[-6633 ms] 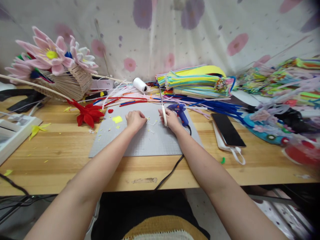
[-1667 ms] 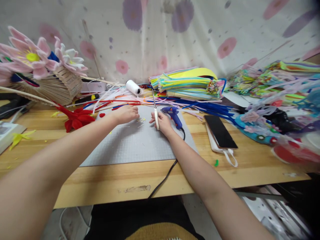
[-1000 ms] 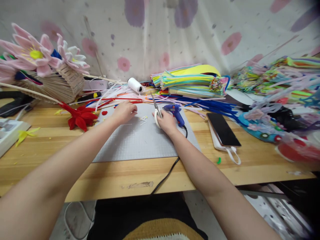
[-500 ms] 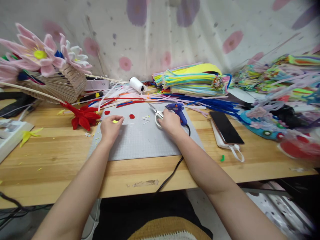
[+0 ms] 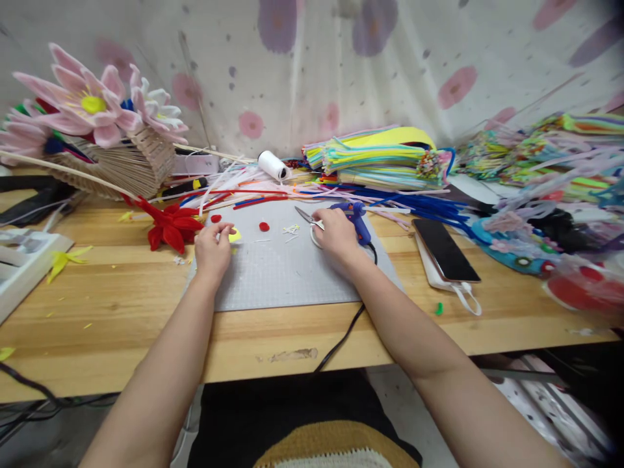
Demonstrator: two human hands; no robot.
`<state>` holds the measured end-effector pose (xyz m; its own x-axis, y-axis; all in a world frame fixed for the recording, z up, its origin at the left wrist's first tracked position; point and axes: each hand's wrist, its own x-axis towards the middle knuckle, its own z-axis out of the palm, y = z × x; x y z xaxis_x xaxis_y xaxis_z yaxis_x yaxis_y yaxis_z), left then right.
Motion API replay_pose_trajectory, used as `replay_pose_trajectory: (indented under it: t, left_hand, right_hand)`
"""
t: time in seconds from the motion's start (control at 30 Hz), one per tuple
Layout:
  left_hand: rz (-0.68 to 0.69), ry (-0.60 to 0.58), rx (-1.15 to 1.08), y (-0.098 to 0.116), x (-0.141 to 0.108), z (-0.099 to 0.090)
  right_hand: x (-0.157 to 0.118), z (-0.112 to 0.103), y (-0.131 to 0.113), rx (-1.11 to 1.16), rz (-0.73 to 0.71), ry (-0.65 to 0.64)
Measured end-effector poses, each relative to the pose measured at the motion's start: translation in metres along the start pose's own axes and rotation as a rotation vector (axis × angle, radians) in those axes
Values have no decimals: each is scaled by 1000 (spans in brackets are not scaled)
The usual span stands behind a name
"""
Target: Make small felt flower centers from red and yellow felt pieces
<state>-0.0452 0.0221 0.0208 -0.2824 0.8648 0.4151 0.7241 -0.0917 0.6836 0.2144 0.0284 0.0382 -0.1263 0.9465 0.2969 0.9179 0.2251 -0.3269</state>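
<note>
On the left part of the grey cutting mat [image 5: 287, 279], my left hand [image 5: 213, 250] is closed in a pinch beside a small yellow piece [image 5: 234, 234]; whether the fingers grip it is hard to tell. My right hand [image 5: 335, 235] is closed on white-handled scissors [image 5: 306, 216], whose blades point up and left. Right behind that hand sits a blue glue gun [image 5: 359, 224]. Between the hands are a red round piece [image 5: 264, 227] and small white bits [image 5: 291, 229]. A second red piece [image 5: 216, 218] lies above my left hand.
A red flower [image 5: 173, 227] lies left of the mat, near a basket [image 5: 146, 162] of pink flowers. Bundled colourful stems [image 5: 380, 159] and a thread spool [image 5: 272, 166] are behind. A phone [image 5: 446, 250] rests at the right. The glue gun's black cord [image 5: 341, 341] crosses the front edge.
The view has shifted slightly, moving the scene a little to the right. My left fingers have drawn in, and more of the yellow piece shows. My right hand stays on the scissors.
</note>
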Motion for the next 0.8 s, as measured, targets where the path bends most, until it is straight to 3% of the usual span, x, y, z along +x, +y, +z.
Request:
replay_pose_trajectory:
  t: [0.13,0.23,0.5,0.8]
  left_hand:
    - [32,4,22,7,-4,0]
    - [83,9,8,13,-8,2]
    - [69,57,-34,11,-9,2]
    - [-26,152,-65,-11,5,-2]
  right_hand:
    - [-4,11,-11,170,-253,-99]
    - [-3,21,-15,132,-373,-152]
    - [18,27,-20,12,-457,-226]
    - [8,37,-56,109,-446,-234]
